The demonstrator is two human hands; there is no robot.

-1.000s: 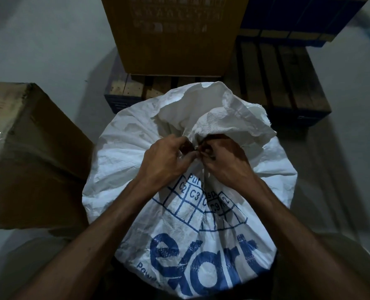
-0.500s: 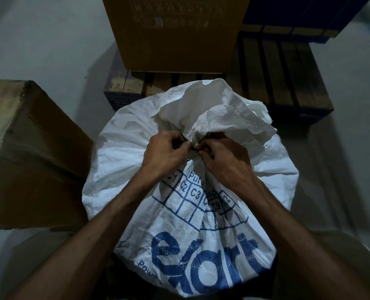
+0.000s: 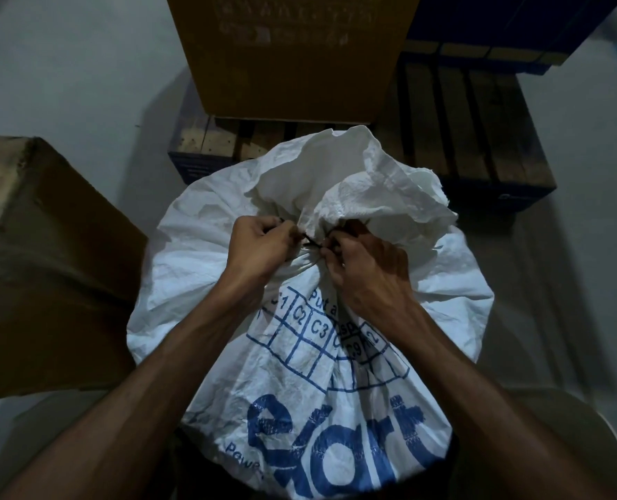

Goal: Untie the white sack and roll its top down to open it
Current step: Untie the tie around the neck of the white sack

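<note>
Head view: white woven plastic sack with blue print (image 3: 310, 355), centre frame, neck at 12 o'clock of the print. Change: hands have drawn slightly apart since a second ago, thin black tie (image 3: 309, 242) now stretched between them; knot likely loosening. Left hand (image 3: 256, 247) and right hand (image 3: 366, 268) each pinched closed on a tie end. Top still bunched, crumpled.

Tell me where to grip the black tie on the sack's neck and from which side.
Grip the black tie at its loose ends on the near side of the gathered neck, one hand from each side. The white sack bulges below and its crumpled top blocks the far side.
</note>
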